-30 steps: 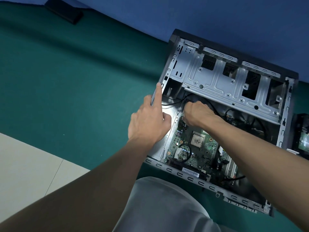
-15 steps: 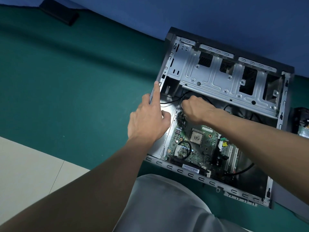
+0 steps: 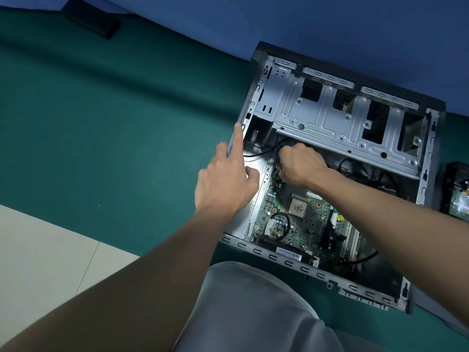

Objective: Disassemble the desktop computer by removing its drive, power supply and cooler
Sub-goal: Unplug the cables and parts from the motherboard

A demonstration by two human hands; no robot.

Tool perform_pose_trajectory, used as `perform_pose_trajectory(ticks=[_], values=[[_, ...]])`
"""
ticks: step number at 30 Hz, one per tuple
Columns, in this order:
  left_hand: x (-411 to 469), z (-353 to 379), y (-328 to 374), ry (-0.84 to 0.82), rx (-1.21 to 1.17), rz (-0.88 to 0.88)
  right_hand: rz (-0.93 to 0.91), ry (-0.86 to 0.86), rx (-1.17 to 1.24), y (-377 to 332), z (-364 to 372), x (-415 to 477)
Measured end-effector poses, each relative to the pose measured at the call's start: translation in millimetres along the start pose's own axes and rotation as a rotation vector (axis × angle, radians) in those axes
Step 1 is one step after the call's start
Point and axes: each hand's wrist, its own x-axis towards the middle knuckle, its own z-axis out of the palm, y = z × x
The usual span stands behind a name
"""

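The case [image 3: 269,255] lies on its side with the open side up, on a green mat [image 3: 114,123]. Its far end is close to a blue wall [image 3: 330,19].

The two hands are apart, both at the case's left end. The left hand [image 3: 225,184] is on the left side wall. Its index finger [image 3: 237,141] lies straight along the rim, the other fingers are outside the wall, and the thumb [image 3: 251,175] is inside, so the wall sits between thumb and fingers. The right hand [image 3: 302,163] reaches into the case from the right, knuckles up and fingers curled downward. It is at the far left corner of the board [image 3: 314,224], just below the edge of the metal cage [image 3: 330,123]. What those fingers close on is hidden under the hand, so whether they hold anything cannot be told. A thin black cable [image 3: 256,154] runs from the left wall toward that hand.

On the board, a square chip [image 3: 298,207] sits bare, near the right wrist. More black cables lie under the cage on the right. The cage spans the far half of the case and has dark cut-outs.

A dark part [image 3: 458,196] with a green patch lies on the mat just right of the case. The frame edge cuts it off, and what it is cannot be told. A black box [image 3: 94,20] lies far off at the top left, where mat meets wall. A knee [image 3: 253,313] in pale cloth is just in front of the case, and pale floor [image 3: 38,250] shows at the lower left.
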Motion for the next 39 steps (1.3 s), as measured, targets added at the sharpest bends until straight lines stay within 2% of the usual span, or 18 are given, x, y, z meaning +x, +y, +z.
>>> perform_pose_trajectory(ticks=[4, 8, 11, 16, 21, 25, 29, 35, 39], values=[[3.2, -1.5, 2.8, 0.005, 0.001, 0.004, -0.029, -0.01, 0.093, 1.6, -0.5, 5.7], [2.9, -1.1, 2.0, 0.006, 0.0, 0.006, 0.055, -0.017, -0.012, 4.3, 2.5, 7.1], [2.7, -1.2, 2.2, 0.009, -0.005, 0.002, 0.035, -0.018, -0.018, 5.7, 0.1, 5.9], [1.9, -0.1, 1.3, 0.01, 0.0, 0.003, -0.004, -0.075, 0.109, 8.3, -0.6, 4.6], [1.6, 0.6, 1.3, 0.006, 0.004, 0.004, 0.089, -0.084, -0.026, 6.2, 3.9, 5.6], [2.3, -0.1, 1.2, 0.01, 0.008, 0.008, 0.044, -0.098, -0.049, 2.5, -3.2, 3.9], [2.0, 0.3, 1.4, 0.013, 0.012, 0.001, 0.019, -0.135, 0.026, 0.0, -8.4, 3.9], [2.2, 0.1, 1.5, 0.017, 0.008, 0.007, 0.073, -0.028, -0.058, 2.5, 2.9, 2.8], [2.1, -0.1, 1.7, 0.02, 0.005, 0.007, 0.073, -0.052, -0.007, 0.8, -2.2, 2.5]])
